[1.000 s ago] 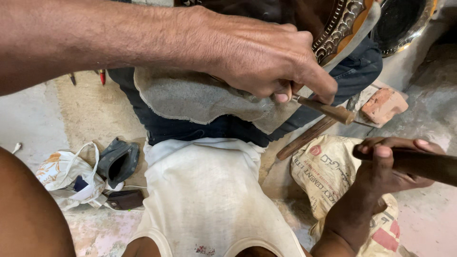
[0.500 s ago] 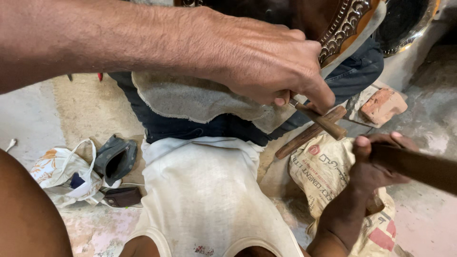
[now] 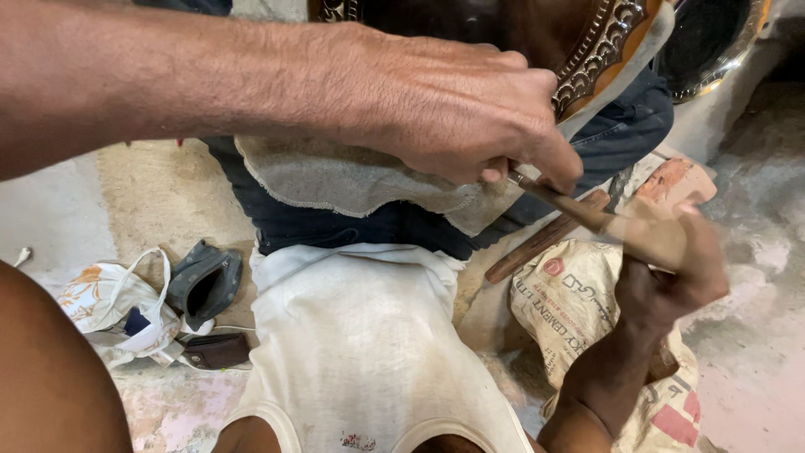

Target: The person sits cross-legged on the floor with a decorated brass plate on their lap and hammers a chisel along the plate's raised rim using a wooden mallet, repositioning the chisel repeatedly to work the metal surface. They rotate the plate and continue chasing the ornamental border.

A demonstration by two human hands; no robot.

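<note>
A: What's the left hand (image 3: pixel 453 109) doing, top centre of frame?

B: Reaching across from upper left, fingers pinched shut on a thin metal punch (image 3: pixel 558 195). The tool slants down to the right, its top end hidden under the knuckles, prob. so the tip sits against the embossed metal piece (image 3: pixel 599 54) at the top edge. Can't see the tip itself.

A: And the right hand (image 3: pixel 671 268)?

B: Right of centre, coming up from the bottom edge. Clenched round a wooden mallet (image 3: pixel 654 239), which is motion-blurred, so it looks mid-swing, head just beside the lower end of the punch. Whether they're touching, can't tell.

A: What's under the work?

B: A grey cloth pad (image 3: pixel 335 180) draped over the lap, on dark jeans (image 3: pixel 352 226). I'd say it cushions the piece & keeps it from sliding. Below that, a white vest (image 3: pixel 360 352).

A: Anything else nearby?

B: A 2nd wooden stick (image 3: pixel 545 239) lies on the floor just under the punch, within easy reach. A printed sack (image 3: pixel 579 327) sits lower right under the right forearm, a broken brick piece (image 3: pixel 675 180) beyond it. Lower left: a white plastic bag (image 3: pixel 109 306), a dark folded pouch (image 3: pixel 205 281), a small brown wallet (image 3: pixel 218 351). Round dark metal dish (image 3: pixel 713 42) in the upper right corner.
</note>
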